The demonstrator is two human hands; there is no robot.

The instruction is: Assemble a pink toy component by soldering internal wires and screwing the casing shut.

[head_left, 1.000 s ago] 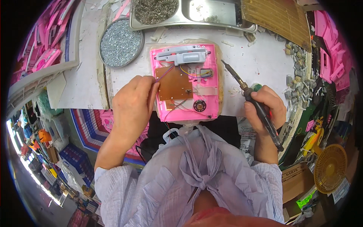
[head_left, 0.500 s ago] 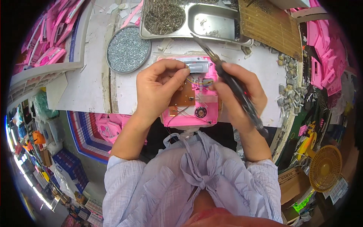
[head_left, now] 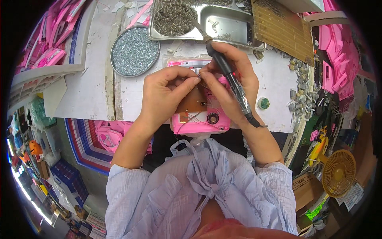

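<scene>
A pink plastic housing (head_left: 185, 126) lies in front of me on the white table, with a brown circuit board (head_left: 193, 102), thin wires and a round black part (head_left: 213, 118) inside. My left hand (head_left: 161, 91) pinches thumb and forefinger above the board, on what looks like a thin wire end. My right hand (head_left: 238, 93) meets it there, its thumb and a finger pinched at the same spot. That hand also grips a black soldering iron (head_left: 227, 65), its metal tip pointing up and left toward the tray. The fingers hide the wire ends and part of the housing.
Behind the housing stand a round dish of small silvery screws (head_left: 135, 51) and a metal tray (head_left: 227, 24) with small metal parts. A brown ridged board (head_left: 282, 30) sits beside it. Loose small metal parts (head_left: 298, 95) and a small green-topped round item (head_left: 263, 103) lie right.
My right hand has moved left to meet the left fingertips, and the soldering iron has swung up and left with it. The green-topped round item has come into view.
</scene>
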